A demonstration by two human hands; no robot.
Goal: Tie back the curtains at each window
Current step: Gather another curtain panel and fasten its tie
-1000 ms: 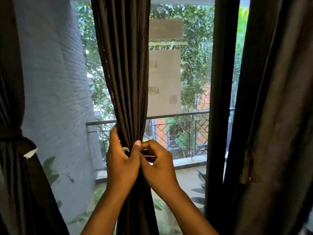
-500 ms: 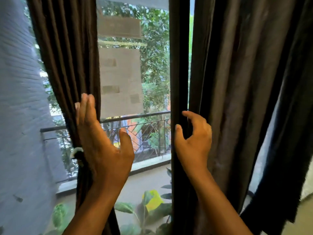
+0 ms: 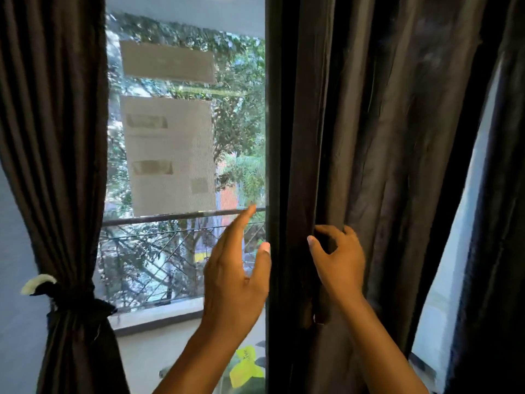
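Observation:
A dark brown curtain [image 3: 56, 166] hangs at the left, gathered low down by a dark tie-back [image 3: 76, 304] with a white end sticking out. A second dark curtain [image 3: 383, 166] hangs loose on the right, over the window frame. My right hand [image 3: 338, 260] curls its fingers round the left edge of this loose curtain. My left hand [image 3: 235, 268] is held up flat in front of the glass, fingers straight, holding nothing, just left of the dark frame post [image 3: 274, 137].
Papers [image 3: 170, 155] are stuck on the window glass. Outside are a balcony railing [image 3: 170, 217], trees and potted leaves [image 3: 247, 365]. A further dark curtain [image 3: 497, 223] hangs at the far right with a bright gap beside it.
The view has swung right. My left hand has left the tied curtain and moved right toward the frame post. My right hand has closed its fingers on the loose curtain's edge.

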